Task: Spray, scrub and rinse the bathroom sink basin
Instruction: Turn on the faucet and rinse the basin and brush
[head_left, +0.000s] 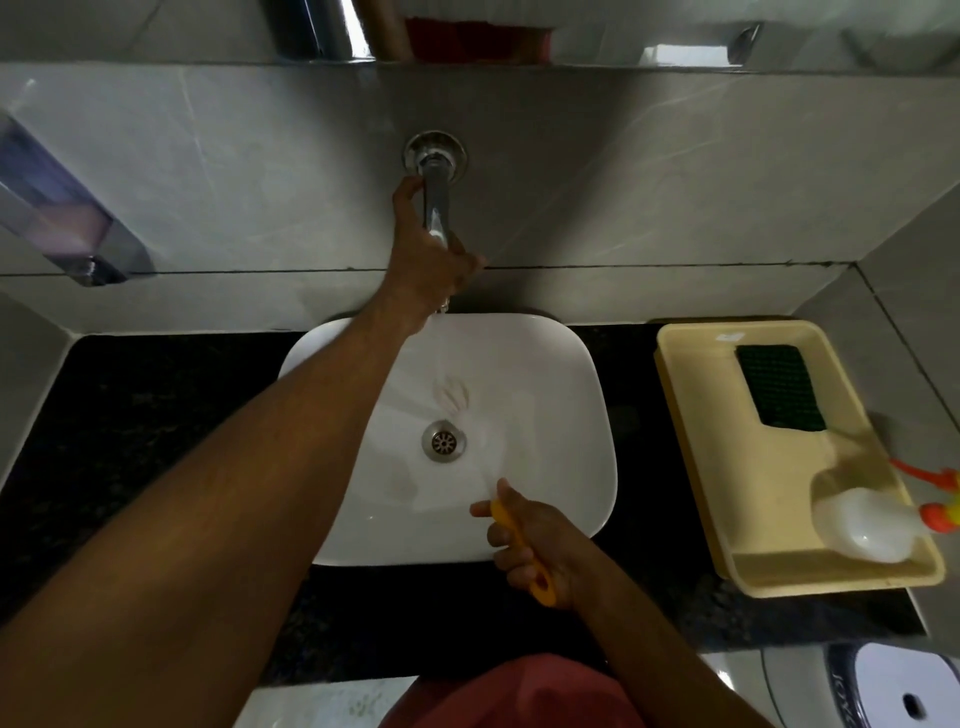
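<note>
White sink basin (545, 415) sits on black table. Left hand (426, 260) closed round tap (435, 208) above basin; water running. Right hand (535, 540) wraps yellow brush handle (519, 545) at basin's near rim. Glazed, prob. slippery wet; grip handle mid-length.

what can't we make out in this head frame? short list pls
- Brush head: hidden by the right hand; only the yellow handle shows.
- Tap outlet: covered by the left hand.
- Spray bottle nozzle: cut off by the right edge.
- Soap dispenser: blurred at the left edge.
</note>
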